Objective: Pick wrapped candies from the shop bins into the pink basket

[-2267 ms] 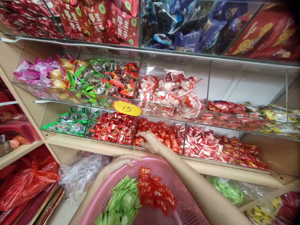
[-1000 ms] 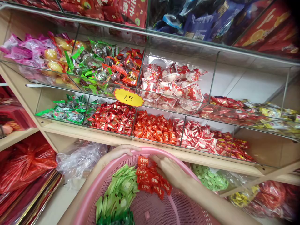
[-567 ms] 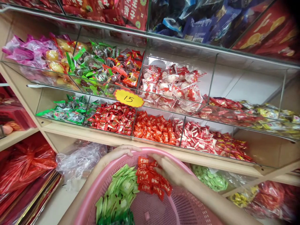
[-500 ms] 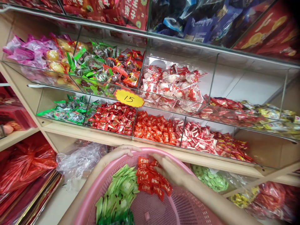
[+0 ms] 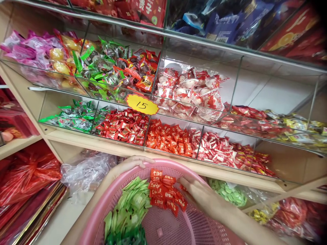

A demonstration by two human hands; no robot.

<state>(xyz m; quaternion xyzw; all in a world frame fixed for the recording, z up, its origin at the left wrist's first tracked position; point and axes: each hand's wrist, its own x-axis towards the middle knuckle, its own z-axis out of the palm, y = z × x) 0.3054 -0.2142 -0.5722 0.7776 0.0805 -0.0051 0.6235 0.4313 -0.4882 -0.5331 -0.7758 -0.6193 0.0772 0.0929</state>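
A pink mesh plastic basket (image 5: 98, 207) stands in front of me, tilted in view. My left hand (image 5: 133, 163) is closed over its far rim, fingers wrapped round the edge. Inside lie red wrapped candies (image 5: 162, 190) in a small patch, light green packets (image 5: 130, 200) to their left and dark green packets (image 5: 127, 236) at the bottom. At the right end of the red patch is my right hand (image 5: 195, 194), reaching into the basket with fingers bent. A bit of red wrapper shows between its fingertips; the palm side is hidden.
Clear-walled shelf bins hold red candies (image 5: 170, 137), green-wrapped sweets (image 5: 75, 117) and white-and-red packets (image 5: 189, 90). A yellow price tag (image 5: 142, 104) hangs on a bin front. Below are a clear plastic bag (image 5: 88, 173), a red bag (image 5: 33, 170) and bagged green sweets (image 5: 227, 192).
My right hand has drawn back to the right, uncovering more of the red candies. My left hand stays on the rim. The view has shifted slightly.
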